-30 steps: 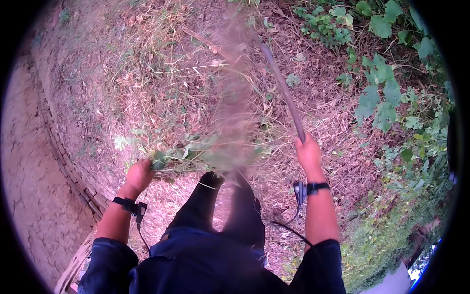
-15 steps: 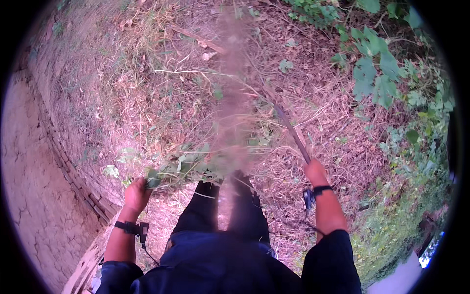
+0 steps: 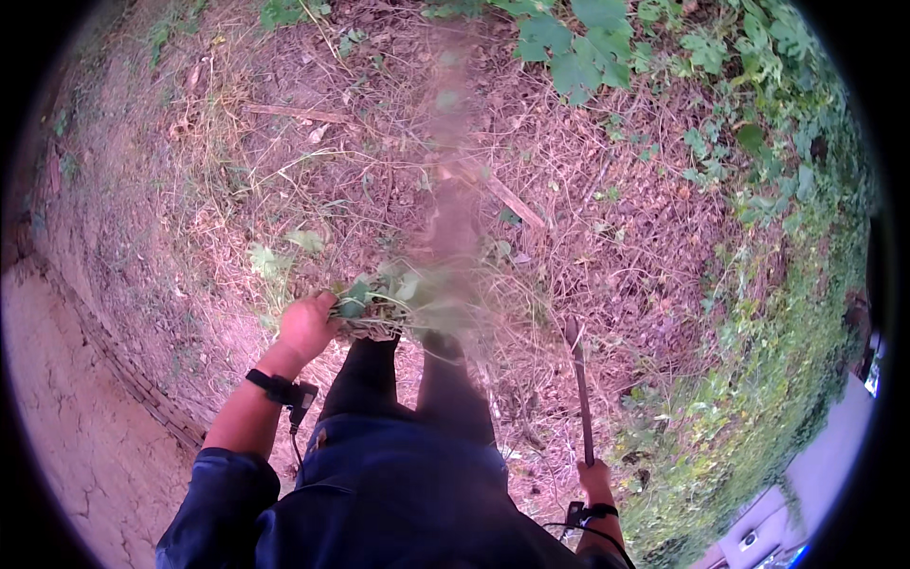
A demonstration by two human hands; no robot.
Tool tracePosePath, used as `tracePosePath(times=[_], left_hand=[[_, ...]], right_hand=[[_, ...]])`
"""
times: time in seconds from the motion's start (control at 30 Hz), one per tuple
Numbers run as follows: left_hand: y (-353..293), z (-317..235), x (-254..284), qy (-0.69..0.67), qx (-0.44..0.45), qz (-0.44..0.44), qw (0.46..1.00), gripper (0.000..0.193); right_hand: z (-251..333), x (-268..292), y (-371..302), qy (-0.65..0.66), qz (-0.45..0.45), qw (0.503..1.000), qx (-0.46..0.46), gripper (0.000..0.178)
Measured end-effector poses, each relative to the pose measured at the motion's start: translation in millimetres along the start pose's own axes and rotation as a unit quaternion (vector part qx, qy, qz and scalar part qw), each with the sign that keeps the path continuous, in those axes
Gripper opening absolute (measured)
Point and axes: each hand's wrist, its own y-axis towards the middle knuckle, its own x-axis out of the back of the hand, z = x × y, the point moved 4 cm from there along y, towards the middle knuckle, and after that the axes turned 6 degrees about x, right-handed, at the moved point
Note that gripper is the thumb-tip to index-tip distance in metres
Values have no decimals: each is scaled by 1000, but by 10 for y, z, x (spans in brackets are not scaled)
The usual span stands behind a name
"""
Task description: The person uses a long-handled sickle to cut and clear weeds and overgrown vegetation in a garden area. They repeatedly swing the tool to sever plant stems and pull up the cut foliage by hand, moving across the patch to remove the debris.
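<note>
My left hand (image 3: 308, 327) is closed around a bunch of leafy green weeds (image 3: 389, 294) with dry grass stems mixed in. The bunch stretches rightward in front of my legs, and a blurred vertical streak hides part of it. Low on the right, my right hand (image 3: 595, 482) grips one end of a long, slim, dark stick (image 3: 583, 398). From the fist the stick points away from me over the dry ground; whether its far end carries a blade I cannot tell.
Dry grass and leaf litter cover the ground, with a flat piece of wood (image 3: 512, 199) ahead and another wood strip (image 3: 299, 113) farther left. Broad-leaved plants (image 3: 578, 57) grow at the far right. A cracked earthen surface (image 3: 95, 408) with a raised edge lies left.
My right hand has drawn back toward me and down, bringing the stick with it. My left hand has shifted slightly right and away, still holding the weeds. The view has turned.
</note>
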Motion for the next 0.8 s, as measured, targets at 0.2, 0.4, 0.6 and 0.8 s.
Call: tracePosePath(times=[0.2, 0.4, 0.6, 0.8], left_hand=[[-127, 310, 247, 18, 40, 8, 999, 32], [-235, 597, 321, 40, -12, 2, 999, 34], [-353, 818, 320, 46, -11, 13, 999, 30], [-480, 812, 259, 62, -41, 0, 997, 25]], right_hand=[[1152, 195, 371, 122, -108, 982, 93, 52], [2498, 645, 626, 287, -163, 931, 157, 50], [3971, 604, 1112, 179, -124, 945, 245, 44], [4445, -9, 1338, 73, -21, 964, 256, 39]])
